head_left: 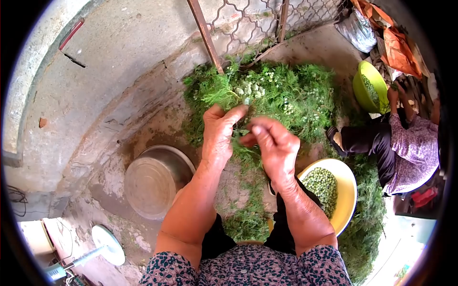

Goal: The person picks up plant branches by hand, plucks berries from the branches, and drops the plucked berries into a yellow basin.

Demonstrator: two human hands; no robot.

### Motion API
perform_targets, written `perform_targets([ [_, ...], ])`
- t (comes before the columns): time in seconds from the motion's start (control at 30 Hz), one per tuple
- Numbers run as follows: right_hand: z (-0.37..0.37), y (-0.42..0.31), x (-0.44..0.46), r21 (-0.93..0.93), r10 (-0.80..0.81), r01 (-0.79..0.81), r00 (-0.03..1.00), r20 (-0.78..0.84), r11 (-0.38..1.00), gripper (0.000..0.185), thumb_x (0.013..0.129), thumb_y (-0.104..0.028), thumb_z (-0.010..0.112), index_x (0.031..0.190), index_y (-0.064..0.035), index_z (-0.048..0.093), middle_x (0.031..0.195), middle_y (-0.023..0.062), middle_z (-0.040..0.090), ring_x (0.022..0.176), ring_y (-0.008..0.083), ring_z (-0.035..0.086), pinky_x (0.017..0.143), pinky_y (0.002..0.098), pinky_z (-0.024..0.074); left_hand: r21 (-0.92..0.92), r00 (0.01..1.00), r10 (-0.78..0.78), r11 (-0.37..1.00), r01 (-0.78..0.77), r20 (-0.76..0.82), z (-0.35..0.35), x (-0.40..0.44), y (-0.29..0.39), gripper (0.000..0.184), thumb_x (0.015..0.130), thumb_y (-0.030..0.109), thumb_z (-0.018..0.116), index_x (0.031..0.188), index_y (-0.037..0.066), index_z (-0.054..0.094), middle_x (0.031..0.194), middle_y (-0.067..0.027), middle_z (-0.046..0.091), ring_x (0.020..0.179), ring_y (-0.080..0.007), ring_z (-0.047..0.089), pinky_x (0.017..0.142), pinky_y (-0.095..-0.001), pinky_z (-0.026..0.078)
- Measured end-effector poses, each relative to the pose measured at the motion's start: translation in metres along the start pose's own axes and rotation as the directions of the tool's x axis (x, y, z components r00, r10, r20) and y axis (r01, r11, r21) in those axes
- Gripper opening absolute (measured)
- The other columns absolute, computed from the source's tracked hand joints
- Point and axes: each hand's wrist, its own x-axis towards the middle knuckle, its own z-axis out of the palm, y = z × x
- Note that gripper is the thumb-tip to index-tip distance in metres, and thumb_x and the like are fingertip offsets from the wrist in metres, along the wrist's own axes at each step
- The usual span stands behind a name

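Note:
My left hand [220,128] is closed on a flat-leaved evergreen sprig [222,92], held by its lower end above the pile. A cluster of pale green cones [250,89] shows beside the sprig's tip; whether it grows on this sprig I cannot tell. Close by on the right is my right hand [276,145], slightly blurred, thumb and fingers pinched together. What lies in that pinch is hidden. Beneath both hands spreads a heap of cut evergreen branches [305,97] with small cones among the leaves. Beside my right forearm stands a yellow basin [351,193] of small green cones [320,188].
An upturned metal pot [152,183] sits left of my arms. At the right, a seated person [412,148] works by a lime-green basin [363,97]. A metal lattice [243,26] and concrete wall [119,57] bound the back and left. A white stand [109,245] is lower left.

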Motion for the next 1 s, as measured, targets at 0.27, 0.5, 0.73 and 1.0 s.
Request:
perform_targets([
  [0.27,-0.008,0.018,0.025,0.086,-0.015,0.02,0.998,-0.057,0.996,0.021,0.08,-0.002,0.062,0.101,0.0003,0.058,0.079,0.0017,0.058,0.065,0.0056,0.051,0.055,0.0193,0.0441,0.029,0.964,0.15,0.987,-0.16,0.221,0.0,-0.005,-0.008,0.01,0.074,-0.005,0.063,0.08,0.003,0.064,0.081,-0.0041,0.064,0.072,-0.0108,0.059,0.069,-0.024,0.046],
  [0.5,-0.009,0.014,0.026,0.081,0.004,0.003,0.997,-0.078,0.997,0.014,0.08,-0.005,0.063,0.092,0.001,0.061,0.075,0.002,0.058,0.055,0.0054,0.049,0.048,0.0198,0.0412,0.137,0.975,0.09,0.983,-0.119,0.205,0.009,-0.011,0.003,0.014,0.073,0.001,0.067,0.087,0.002,0.065,0.081,-0.0026,0.064,0.072,-0.0114,0.058,0.067,-0.0239,0.044],
  [0.73,-0.029,0.008,0.035,0.678,0.249,-0.204,0.968,0.032,0.706,0.013,0.085,-0.013,0.056,0.092,-0.0022,0.056,0.074,0.006,0.059,0.052,0.0135,0.055,0.045,0.0242,0.0431,-0.001,0.988,0.051,0.999,-0.052,0.145,0.006,-0.01,-0.003,0.014,0.074,0.003,0.067,0.088,0.002,0.065,0.082,-0.0013,0.064,0.071,-0.0087,0.056,0.067,-0.0236,0.042],
  [1.0,-0.041,0.012,0.037,0.528,0.177,-0.131,0.983,-0.039,0.839,0.008,0.084,-0.012,0.058,0.089,-0.0048,0.06,0.075,0.004,0.059,0.053,0.0093,0.05,0.043,0.0216,0.0354,0.103,0.994,0.079,0.991,-0.087,0.08,0.011,-0.011,0.001,0.011,0.076,0.006,0.067,0.086,0.003,0.066,0.079,0.0002,0.064,0.069,-0.0059,0.055,0.064,-0.0216,0.042],
])
